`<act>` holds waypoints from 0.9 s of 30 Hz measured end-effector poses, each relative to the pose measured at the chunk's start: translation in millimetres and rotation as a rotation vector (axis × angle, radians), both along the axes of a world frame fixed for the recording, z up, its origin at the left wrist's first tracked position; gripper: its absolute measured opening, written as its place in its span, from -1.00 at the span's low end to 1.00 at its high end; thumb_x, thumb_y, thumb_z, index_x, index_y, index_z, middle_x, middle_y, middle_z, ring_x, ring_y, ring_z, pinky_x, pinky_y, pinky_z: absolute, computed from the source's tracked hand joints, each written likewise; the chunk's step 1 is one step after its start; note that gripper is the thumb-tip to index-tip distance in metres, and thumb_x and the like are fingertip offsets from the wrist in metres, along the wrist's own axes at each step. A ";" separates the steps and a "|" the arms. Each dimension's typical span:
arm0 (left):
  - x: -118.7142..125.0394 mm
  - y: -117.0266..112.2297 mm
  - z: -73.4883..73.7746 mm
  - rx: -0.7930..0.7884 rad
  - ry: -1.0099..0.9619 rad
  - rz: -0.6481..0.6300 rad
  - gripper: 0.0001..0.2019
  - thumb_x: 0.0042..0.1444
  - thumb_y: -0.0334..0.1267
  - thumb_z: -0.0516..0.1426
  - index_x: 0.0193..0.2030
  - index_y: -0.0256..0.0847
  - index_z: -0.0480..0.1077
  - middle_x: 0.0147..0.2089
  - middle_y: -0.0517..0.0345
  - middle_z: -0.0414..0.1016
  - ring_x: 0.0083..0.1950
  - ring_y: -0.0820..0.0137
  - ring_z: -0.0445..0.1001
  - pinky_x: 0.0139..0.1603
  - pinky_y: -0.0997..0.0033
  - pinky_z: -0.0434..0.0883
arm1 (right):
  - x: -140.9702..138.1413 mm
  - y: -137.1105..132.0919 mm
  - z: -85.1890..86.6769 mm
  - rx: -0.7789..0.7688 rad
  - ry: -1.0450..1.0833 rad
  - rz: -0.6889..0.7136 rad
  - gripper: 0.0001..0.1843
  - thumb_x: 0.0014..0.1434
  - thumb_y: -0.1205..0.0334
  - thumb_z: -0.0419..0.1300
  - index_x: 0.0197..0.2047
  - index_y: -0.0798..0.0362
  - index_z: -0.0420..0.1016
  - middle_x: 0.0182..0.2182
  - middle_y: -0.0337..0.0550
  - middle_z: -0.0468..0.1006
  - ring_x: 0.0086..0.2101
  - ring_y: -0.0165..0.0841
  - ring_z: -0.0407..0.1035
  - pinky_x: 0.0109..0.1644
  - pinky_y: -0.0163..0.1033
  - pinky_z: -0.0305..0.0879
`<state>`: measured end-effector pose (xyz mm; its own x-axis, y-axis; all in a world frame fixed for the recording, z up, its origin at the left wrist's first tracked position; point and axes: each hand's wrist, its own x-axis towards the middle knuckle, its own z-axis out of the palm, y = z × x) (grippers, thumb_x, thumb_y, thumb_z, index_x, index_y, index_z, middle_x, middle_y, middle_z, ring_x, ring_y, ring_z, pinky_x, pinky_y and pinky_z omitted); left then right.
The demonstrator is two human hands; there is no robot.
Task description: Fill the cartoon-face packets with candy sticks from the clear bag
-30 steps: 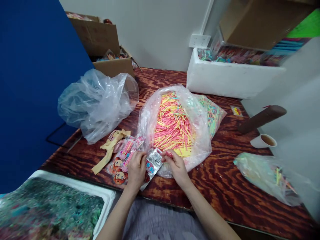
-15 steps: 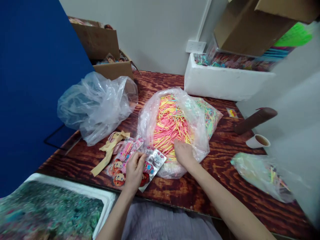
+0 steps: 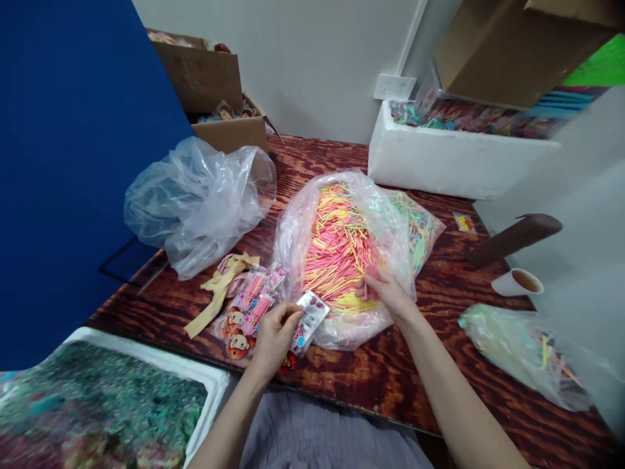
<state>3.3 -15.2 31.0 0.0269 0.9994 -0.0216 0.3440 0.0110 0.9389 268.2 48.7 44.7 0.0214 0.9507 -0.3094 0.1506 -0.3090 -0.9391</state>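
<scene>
My left hand [image 3: 274, 332] is closed on a small printed packet [image 3: 308, 320], held just above the table's near edge. My right hand [image 3: 385, 292] reaches into the open clear bag [image 3: 312, 215] and pinches several thin pink and yellow sticks [image 3: 342, 247] from the heap inside. Left of my left hand lies a small pile of filled cartoon-print packets [image 3: 244, 312], with a beige strip [image 3: 219, 286] beside them.
A crumpled clear bag [image 3: 195, 202] lies at the left. White foam boxes stand at the back right [image 3: 454, 159] and near left [image 3: 146, 365]. A cardboard box [image 3: 219, 98], a paper cup [image 3: 517, 283], a brown tube [image 3: 512, 238] and another bag of sticks [image 3: 522, 348] surround the wooden table [image 3: 439, 365].
My right hand left the packet, reached into the bag of sticks and now pinches some. My left hand has kept hold of the packet and tilted it.
</scene>
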 end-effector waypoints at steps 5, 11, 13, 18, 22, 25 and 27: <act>5.3 2.4 5.4 0.034 0.005 -0.019 -0.74 0.21 -0.14 0.06 -0.37 -0.22 0.48 -0.48 0.22 0.44 -0.42 0.41 0.38 -0.37 0.48 0.28 | -7.5 -11.5 7.3 -0.079 0.586 -0.056 -0.78 -0.01 0.23 0.33 -0.29 0.04 0.42 -0.48 -0.25 0.53 -0.49 -0.41 0.43 -0.29 -0.25 0.42; 14.5 3.0 5.8 0.048 -0.111 -0.018 -0.78 0.17 -0.15 0.13 -0.27 -0.18 0.58 -0.24 0.11 0.62 -0.21 0.31 0.53 -0.16 0.42 0.41 | -41.3 -18.7 29.0 0.059 0.711 -0.044 -0.81 0.10 0.09 0.27 -0.27 0.00 0.44 -0.42 -0.20 0.54 -0.32 -0.28 0.49 -0.08 -0.04 0.43; 17.9 3.6 7.8 0.034 -0.158 -0.026 -0.80 0.15 -0.17 0.15 -0.28 -0.18 0.59 -0.23 0.11 0.63 -0.19 0.31 0.55 -0.15 0.41 0.42 | -52.9 -17.0 40.5 0.108 0.753 -0.076 -0.79 0.13 0.03 0.25 -0.29 -0.03 0.42 -0.36 -0.18 0.58 -0.21 -0.22 0.51 -0.02 0.01 0.40; 25.4 4.0 10.6 -0.071 -0.296 0.002 -0.78 0.11 -0.14 0.18 -0.26 -0.21 0.60 -0.25 0.09 0.64 -0.22 0.31 0.55 -0.17 0.40 0.44 | -78.8 -17.1 58.2 0.144 0.840 -0.106 -0.79 0.13 0.01 0.25 -0.32 -0.04 0.42 -0.19 -0.12 0.63 0.00 -0.17 0.45 0.12 0.05 0.30; 28.2 2.4 5.7 -0.113 -0.367 0.057 -0.76 0.09 -0.12 0.20 -0.23 -0.23 0.60 -0.26 0.09 0.64 -0.22 0.32 0.54 -0.14 0.39 0.43 | -91.4 -29.9 50.3 0.119 0.798 -0.070 -0.75 0.13 -0.01 0.24 -0.32 0.01 0.48 -0.17 -0.06 0.64 0.00 -0.15 0.45 0.14 0.05 0.27; 27.7 1.4 -0.5 -0.118 -0.396 0.080 -0.75 0.07 -0.12 0.22 -0.23 -0.23 0.60 -0.25 0.07 0.63 -0.22 0.31 0.54 -0.13 0.38 0.44 | -92.0 -42.2 44.2 0.053 0.684 0.005 -0.70 0.14 -0.02 0.25 -0.25 0.06 0.52 -0.12 -0.01 0.62 -0.01 -0.15 0.44 0.14 0.01 0.27; 26.6 1.1 -3.9 -0.111 -0.409 0.084 -0.75 0.07 -0.11 0.22 -0.22 -0.23 0.59 -0.22 0.06 0.63 -0.19 0.29 0.54 -0.11 0.36 0.44 | -89.0 -47.7 45.0 0.033 0.578 0.058 -0.66 0.16 -0.02 0.23 -0.10 0.03 0.49 -0.04 -0.02 0.58 0.01 -0.18 0.42 0.13 -0.04 0.28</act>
<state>29.9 -14.0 27.1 -0.0261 0.9908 -0.1332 -0.0628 0.1313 0.9893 179.2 1.1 89.6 -0.1946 0.9545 -0.2259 -0.3739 -0.2851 -0.8826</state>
